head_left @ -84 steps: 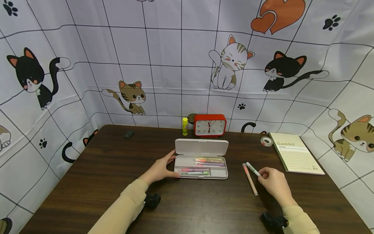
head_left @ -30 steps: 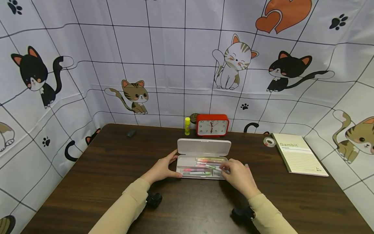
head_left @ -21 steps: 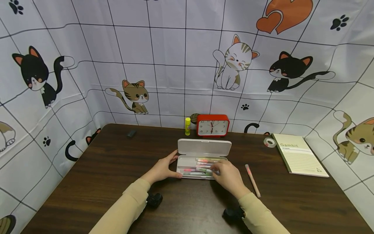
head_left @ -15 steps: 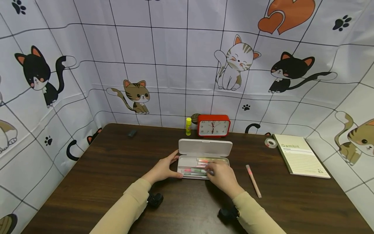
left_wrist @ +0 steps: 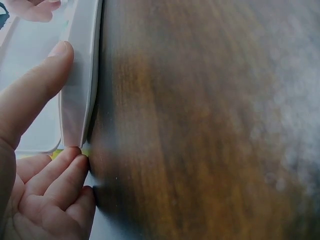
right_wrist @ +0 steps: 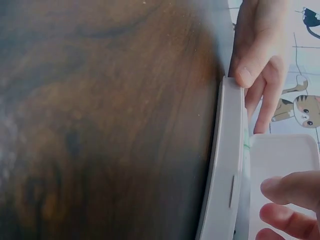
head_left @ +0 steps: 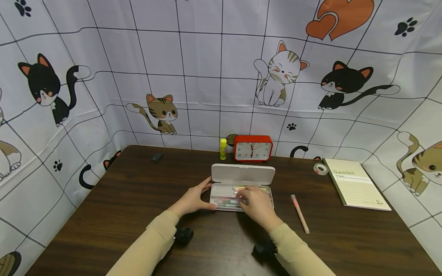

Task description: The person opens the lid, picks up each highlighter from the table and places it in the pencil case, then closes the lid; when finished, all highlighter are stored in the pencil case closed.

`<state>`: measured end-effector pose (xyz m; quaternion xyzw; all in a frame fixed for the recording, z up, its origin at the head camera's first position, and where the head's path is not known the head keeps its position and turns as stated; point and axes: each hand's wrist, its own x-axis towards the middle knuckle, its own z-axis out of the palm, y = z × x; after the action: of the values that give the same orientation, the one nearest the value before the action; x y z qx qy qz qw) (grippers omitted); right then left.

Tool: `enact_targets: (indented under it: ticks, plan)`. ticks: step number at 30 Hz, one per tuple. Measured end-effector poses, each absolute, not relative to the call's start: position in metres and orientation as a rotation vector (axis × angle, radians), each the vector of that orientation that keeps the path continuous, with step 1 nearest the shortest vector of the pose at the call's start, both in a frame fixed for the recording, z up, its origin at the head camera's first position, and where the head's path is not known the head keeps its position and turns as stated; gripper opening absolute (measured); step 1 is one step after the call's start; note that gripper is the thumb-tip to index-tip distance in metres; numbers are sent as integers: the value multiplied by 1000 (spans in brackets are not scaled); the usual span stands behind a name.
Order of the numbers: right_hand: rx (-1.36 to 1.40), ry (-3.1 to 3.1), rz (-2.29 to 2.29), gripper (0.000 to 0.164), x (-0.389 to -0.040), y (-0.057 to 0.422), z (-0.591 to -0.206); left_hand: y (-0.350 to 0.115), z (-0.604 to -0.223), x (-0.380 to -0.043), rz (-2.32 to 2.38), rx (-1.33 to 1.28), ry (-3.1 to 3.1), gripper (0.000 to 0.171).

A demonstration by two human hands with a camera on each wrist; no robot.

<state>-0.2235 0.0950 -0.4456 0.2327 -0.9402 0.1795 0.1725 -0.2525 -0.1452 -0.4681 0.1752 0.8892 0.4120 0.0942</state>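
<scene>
A white pencil case (head_left: 221,188) lies with its lid (head_left: 243,174) raised, several coloured marker pens (head_left: 226,203) in its trays. My left hand (head_left: 193,198) holds its left end; in the left wrist view the thumb (left_wrist: 52,67) lies along the front wall and the fingertips meet the end. My right hand (head_left: 257,205) is over the case's right half, hiding part of the pens. In the right wrist view its fingers (right_wrist: 287,220) are spread, with no pen showing between them. A pinkish marker pen (head_left: 300,214) lies on the table to the right.
Behind the case stand a red alarm clock (head_left: 253,148) and a yellow glue stick (head_left: 223,149). A tape roll (head_left: 320,169) and a notepad (head_left: 357,184) lie at the back right. A small dark block (head_left: 157,157) is at the back left of the wooden table (head_left: 138,184).
My right hand has carried a green-marked marker pen from the table leftward into the case and let it go. The left hand has stayed at the case's left end.
</scene>
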Motion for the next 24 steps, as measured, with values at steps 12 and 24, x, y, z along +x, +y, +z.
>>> enact_targets:
  ticks: [12, 24]
  plan:
    - [583, -2685, 583, 10, -219, 117, -443, -144, -467, -252, 1218, 495, 2646, 107]
    - [527, -2757, 645, 12, -217, 128, -447, -144, -465, -251, 1226, 471, 2630, 106]
